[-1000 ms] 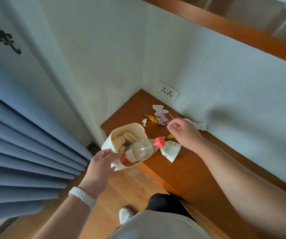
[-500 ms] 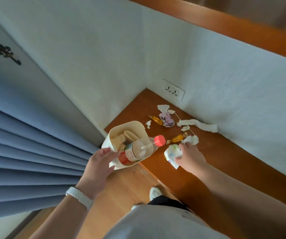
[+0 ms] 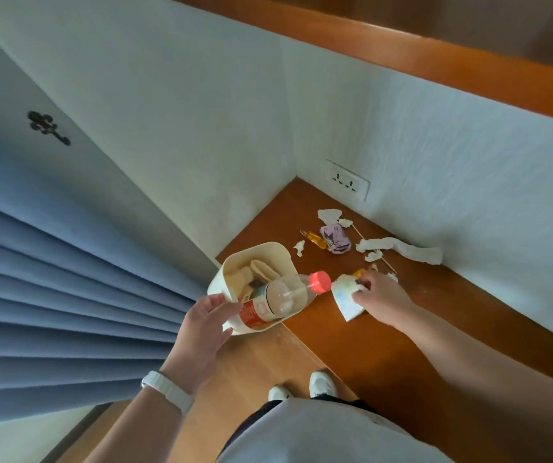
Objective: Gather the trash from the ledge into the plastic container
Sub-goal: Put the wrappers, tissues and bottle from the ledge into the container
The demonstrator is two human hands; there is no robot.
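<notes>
The cream plastic container (image 3: 257, 250), a rounded-square tub, is held off the near edge of the brown wooden ledge (image 3: 402, 332), over the wood floor. The left hand (image 3: 203, 325) holds it by its near wall, fingers curled under that side and thumb up by the rim. It has paper scraps inside.

A clear plastic bottle with a red label and red cap (image 3: 280, 297) lies tilted in the tub. Its long axis runs from the base, low by the left thumb, up and right across the far rim. The neck and cap stick out past the rim and point toward the right hand (image 3: 383, 302), the cap ending just beside it.

The right hand is down on the ledge near its front edge. Its fingers (image 3: 359, 293) are bent and pressed together on the crumpled top end of a white paper piece with faint coloured print (image 3: 346, 304), pinching it. The paper's pointed lower end lies flat on the wood, aimed back toward the person.

Farther back, toward the corner, loose trash lies on the ledge:
- a twisted white tissue (image 3: 405, 251) along the wall, its length running left to right
- a purple wrapper (image 3: 335, 238) with a yellow wrapper (image 3: 315, 238) just beside it
- a small white scrap (image 3: 299, 247) and a torn white paper bit (image 3: 328, 215)
- a thin wooden stick (image 3: 357, 231)

A white wall socket (image 3: 348, 183) sits above the corner, and a blue pleated curtain (image 3: 51, 295) hangs on the left.
</notes>
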